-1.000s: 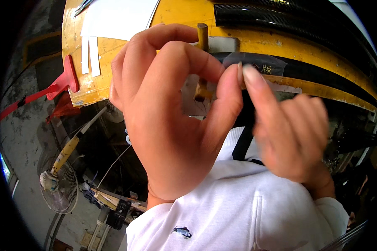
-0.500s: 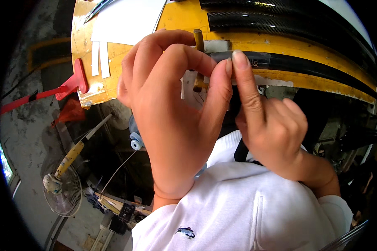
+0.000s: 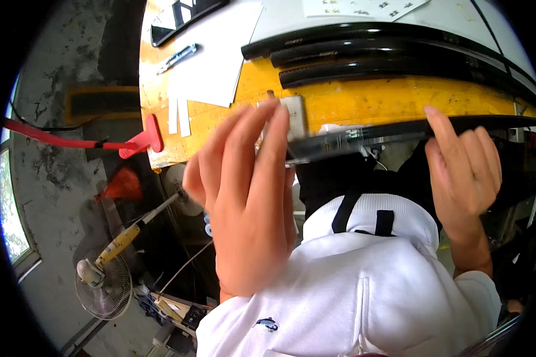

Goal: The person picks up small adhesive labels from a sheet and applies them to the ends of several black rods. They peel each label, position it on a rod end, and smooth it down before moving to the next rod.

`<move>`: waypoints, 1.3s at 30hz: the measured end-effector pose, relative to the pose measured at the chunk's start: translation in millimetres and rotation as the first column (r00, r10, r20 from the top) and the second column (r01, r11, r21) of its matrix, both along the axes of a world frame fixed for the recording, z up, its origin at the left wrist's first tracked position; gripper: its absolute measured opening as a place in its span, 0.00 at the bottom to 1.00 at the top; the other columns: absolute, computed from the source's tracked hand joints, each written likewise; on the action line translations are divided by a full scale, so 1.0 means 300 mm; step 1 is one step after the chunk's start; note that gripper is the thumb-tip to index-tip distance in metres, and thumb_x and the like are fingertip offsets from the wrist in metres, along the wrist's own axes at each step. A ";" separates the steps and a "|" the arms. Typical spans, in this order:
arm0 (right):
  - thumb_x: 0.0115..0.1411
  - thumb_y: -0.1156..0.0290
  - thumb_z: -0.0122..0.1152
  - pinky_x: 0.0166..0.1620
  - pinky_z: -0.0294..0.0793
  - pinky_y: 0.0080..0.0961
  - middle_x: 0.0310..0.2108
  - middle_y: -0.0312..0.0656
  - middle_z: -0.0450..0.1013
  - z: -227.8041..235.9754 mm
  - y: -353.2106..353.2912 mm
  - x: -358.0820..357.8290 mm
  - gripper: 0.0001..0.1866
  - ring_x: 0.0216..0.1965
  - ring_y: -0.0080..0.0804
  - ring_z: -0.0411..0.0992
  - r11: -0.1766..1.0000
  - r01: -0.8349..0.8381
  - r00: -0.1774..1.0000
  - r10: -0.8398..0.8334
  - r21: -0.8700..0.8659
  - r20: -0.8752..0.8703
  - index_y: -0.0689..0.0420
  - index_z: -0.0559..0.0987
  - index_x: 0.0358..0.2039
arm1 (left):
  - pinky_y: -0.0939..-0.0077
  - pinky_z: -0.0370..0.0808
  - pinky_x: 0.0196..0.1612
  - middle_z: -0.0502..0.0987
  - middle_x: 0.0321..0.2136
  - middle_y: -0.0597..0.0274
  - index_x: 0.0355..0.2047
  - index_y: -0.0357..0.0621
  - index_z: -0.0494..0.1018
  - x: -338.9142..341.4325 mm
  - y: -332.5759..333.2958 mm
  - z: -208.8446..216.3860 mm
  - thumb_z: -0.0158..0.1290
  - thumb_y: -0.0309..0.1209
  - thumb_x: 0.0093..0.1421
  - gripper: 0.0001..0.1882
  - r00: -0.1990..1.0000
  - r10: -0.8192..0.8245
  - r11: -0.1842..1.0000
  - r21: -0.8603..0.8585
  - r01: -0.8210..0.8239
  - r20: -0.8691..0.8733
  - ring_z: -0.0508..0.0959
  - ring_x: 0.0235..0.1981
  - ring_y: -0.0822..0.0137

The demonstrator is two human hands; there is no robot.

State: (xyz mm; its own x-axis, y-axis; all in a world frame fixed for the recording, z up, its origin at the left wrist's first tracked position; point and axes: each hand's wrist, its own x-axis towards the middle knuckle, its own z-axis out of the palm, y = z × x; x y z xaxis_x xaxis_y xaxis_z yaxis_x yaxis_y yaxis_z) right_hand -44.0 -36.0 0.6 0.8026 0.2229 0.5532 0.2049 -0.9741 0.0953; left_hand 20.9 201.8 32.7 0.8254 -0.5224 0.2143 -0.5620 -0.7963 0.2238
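Black tube (image 3: 393, 132) in the head view runs left to right along the near edge of the yellow bench (image 3: 363, 98), with a clear patch (image 3: 342, 141) bearing pale marks around its left part. Its left end meets the left hand (image 3: 253, 160), which is blurred, fingers raised and nearly straight; the thumb is hidden, so I cannot tell whether it grasps the tube. Farther right, the right hand (image 3: 461, 169) has its index finger stretched across the tube and its other fingers loosely bent; whether it grips or merely touches cannot be told.

Just beyond the left hand sits a grey block (image 3: 294, 116). On the far side lie three glossy dark tubes (image 3: 363, 71), side by side. To their left are white paper (image 3: 220, 71), a pen (image 3: 177, 58) and two paper strips (image 3: 184, 119). A standing fan (image 3: 104, 288) is at the near left.
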 end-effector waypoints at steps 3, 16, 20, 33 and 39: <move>0.40 0.86 0.66 0.21 0.56 0.27 0.19 0.36 0.52 0.087 -0.008 -0.098 0.24 0.18 0.30 0.54 0.998 0.055 0.997 -0.054 0.023 -0.059 0.60 0.82 0.42 | 0.64 0.65 0.45 0.77 0.40 0.59 0.49 0.40 0.72 0.003 0.020 0.078 0.56 0.27 0.52 0.22 0.960 -0.273 0.961 -0.060 0.269 -0.067 0.76 0.41 0.59; 0.59 0.79 0.57 0.22 0.53 0.10 0.24 0.28 0.65 0.085 -0.106 -0.303 0.26 0.19 0.11 0.56 -0.105 -0.119 0.977 -0.188 0.987 0.098 0.62 0.64 0.58 | 0.79 0.66 0.30 0.69 0.27 0.62 0.44 0.34 0.63 -0.195 -0.309 -0.051 0.46 0.29 0.66 0.11 0.226 -0.726 0.687 -0.687 0.237 -0.649 0.66 0.25 0.74; 0.55 0.71 0.66 0.23 0.59 0.09 0.22 0.30 0.71 0.062 -0.084 -0.368 0.12 0.21 0.11 0.65 -0.046 0.156 0.981 0.127 0.987 -0.149 0.62 0.78 0.38 | 0.62 0.69 0.26 0.72 0.23 0.49 0.45 0.32 0.57 -0.270 -0.395 -0.067 0.48 0.23 0.63 0.14 0.270 -0.810 0.587 -0.716 0.378 -0.521 0.75 0.24 0.50; 0.42 0.64 0.72 0.29 0.61 0.12 0.26 0.28 0.64 0.086 -0.318 -0.372 0.22 0.26 0.12 0.62 0.139 0.324 0.933 0.115 0.936 -0.340 0.57 0.72 0.35 | 0.72 0.68 0.25 0.69 0.24 0.57 0.44 0.34 0.59 -0.331 -0.496 -0.069 0.48 0.21 0.63 0.12 0.305 -0.807 0.586 -0.753 0.300 -0.506 0.72 0.20 0.64; 0.37 0.61 0.74 0.25 0.50 0.11 0.25 0.26 0.59 0.027 -0.191 -0.340 0.25 0.23 0.11 0.55 -0.218 0.269 0.958 0.163 0.938 -0.237 0.52 0.67 0.30 | 0.75 0.69 0.28 0.70 0.26 0.57 0.43 0.34 0.60 -0.336 -0.527 -0.120 0.47 0.21 0.63 0.10 0.422 -0.829 0.518 -0.790 0.328 -0.368 0.71 0.23 0.65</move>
